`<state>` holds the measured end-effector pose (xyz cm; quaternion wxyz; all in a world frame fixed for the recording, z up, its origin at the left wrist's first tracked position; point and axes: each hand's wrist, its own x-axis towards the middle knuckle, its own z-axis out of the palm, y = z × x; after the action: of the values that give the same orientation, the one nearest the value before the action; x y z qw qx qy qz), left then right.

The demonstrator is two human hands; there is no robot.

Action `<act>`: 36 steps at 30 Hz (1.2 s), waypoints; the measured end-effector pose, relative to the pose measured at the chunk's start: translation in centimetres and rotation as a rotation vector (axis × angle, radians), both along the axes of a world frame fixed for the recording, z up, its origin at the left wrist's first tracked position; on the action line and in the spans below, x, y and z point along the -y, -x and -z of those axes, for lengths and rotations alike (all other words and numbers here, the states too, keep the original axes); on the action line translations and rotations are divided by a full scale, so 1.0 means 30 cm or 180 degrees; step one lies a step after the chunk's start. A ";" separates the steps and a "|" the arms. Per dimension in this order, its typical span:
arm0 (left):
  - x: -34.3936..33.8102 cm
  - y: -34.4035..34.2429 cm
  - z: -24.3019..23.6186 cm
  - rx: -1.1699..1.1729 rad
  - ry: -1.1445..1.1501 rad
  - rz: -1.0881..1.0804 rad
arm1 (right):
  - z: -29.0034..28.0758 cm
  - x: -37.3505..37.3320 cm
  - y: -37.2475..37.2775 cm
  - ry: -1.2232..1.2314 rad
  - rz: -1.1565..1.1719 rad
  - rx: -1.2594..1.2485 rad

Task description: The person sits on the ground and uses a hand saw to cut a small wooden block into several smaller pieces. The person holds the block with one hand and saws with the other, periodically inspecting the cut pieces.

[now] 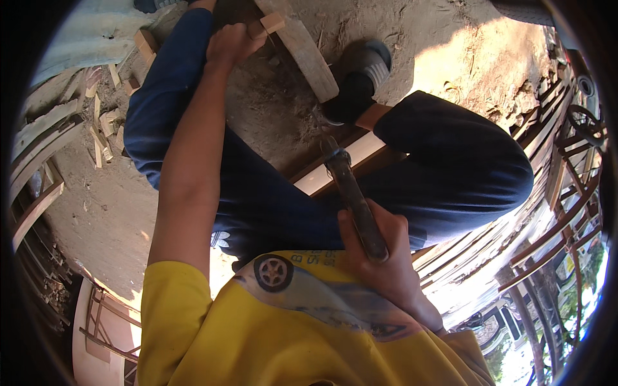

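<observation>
My left hand [233, 46], its arm stretched forward, is closed around a short piece of wood [273, 23] whose squared end sticks out past the fingers. A weathered wooden plank [301, 55] lies just right of that hand. Close to my body, my right hand [389, 257] grips a hand tool [353, 199] with a thick dark handle. Its narrow metal end points forward, between my legs; the exact kind of tool cannot be made out. Below that tip, a pale wooden board [344, 164] runs under my legs.
Wood offcuts [103, 132] lie scattered on the dirt ground at the left, near a pale sheet [96, 38]. My shod foot [367, 67] rests beside the plank. Stacked wooden strips [553, 122] and a frame of bars [566, 238] stand at the right.
</observation>
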<state>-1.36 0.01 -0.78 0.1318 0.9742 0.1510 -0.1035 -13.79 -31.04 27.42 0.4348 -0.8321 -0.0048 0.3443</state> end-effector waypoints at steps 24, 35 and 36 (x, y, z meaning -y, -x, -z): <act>0.010 0.003 -0.011 0.0001 -0.0085 -0.0088 | 0.039 0.031 -0.018 -0.0138 0.0145 -0.0290; 0.019 0.005 -0.024 0.0030 0.0000 -0.0034 | 0.025 0.040 0.001 -0.0025 0.0049 -0.0134; 0.017 0.003 -0.027 0.0012 0.0046 -0.0004 | 0.082 0.013 -0.053 -0.0158 -0.0019 -0.0178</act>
<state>-1.45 -0.49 0.05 0.1392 0.9734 0.1506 -0.1026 -12.20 -31.42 24.96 0.4542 -0.8111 -0.0037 0.3686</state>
